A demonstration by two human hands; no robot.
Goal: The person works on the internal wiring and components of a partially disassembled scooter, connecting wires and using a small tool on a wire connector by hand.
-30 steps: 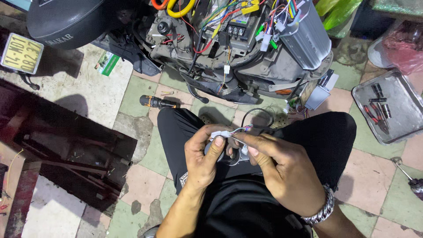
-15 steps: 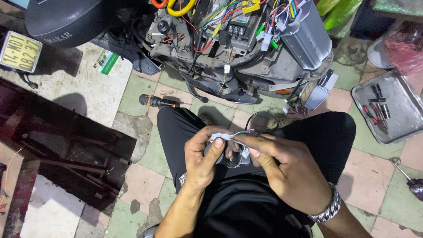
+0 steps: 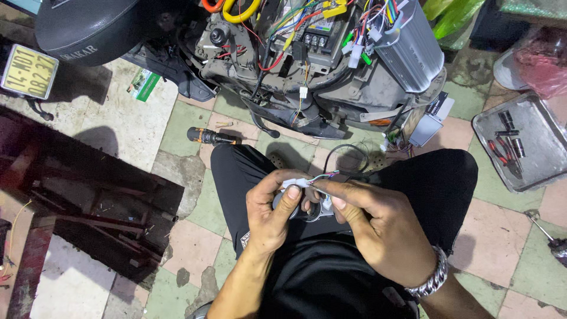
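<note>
My left hand [image 3: 273, 214] and my right hand [image 3: 378, 227] meet over my lap, above black trousers. Between the fingers of both sits a small white wire connector [image 3: 295, 183] with thin coloured wires [image 3: 328, 175] running off toward a black cable loop [image 3: 348, 158]. A round grey part [image 3: 310, 211] lies partly hidden under the fingers. My right wrist wears a metal chain bracelet [image 3: 430, 280]. In front of me stands an opened scooter body [image 3: 319, 71] with exposed wiring and a silver controller box [image 3: 407, 50].
A screwdriver with a black and orange handle [image 3: 212, 137] lies on the tiled floor by my left knee. A metal tray [image 3: 531, 171] holding small tools sits at the right. A black seat [image 3: 88, 26] and a yellow plate [image 3: 26, 71] are at the upper left.
My hands have shifted slightly lower and to the right over my lap, fingers still working the connector. Nothing else has moved.
</note>
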